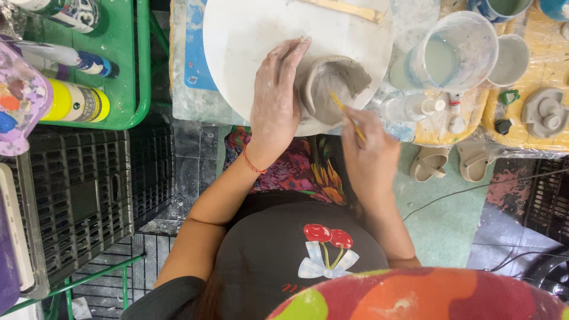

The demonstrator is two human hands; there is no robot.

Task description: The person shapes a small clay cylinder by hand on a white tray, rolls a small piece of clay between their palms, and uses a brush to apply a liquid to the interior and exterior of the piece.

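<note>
Nearest the lens, below both hands, bulges a rounded red, orange and green cloth shape (427, 296), and above it the person's dark top with a cherry print (308, 261). Far to the left of the left hand (275, 104) lie yellow and white paint bottles in a green plastic tray (127, 89); that hand lies flat with fingers extended against the outer wall of a small grey wet-clay bowl (335, 83) on a white round board (249, 35). Just right of the bowl, the right hand (370, 151) pinches a thin yellow wooden stick (347, 115) whose tip reaches inside the bowl, and further right stands a clear plastic jug of cloudy water (456, 50).
</note>
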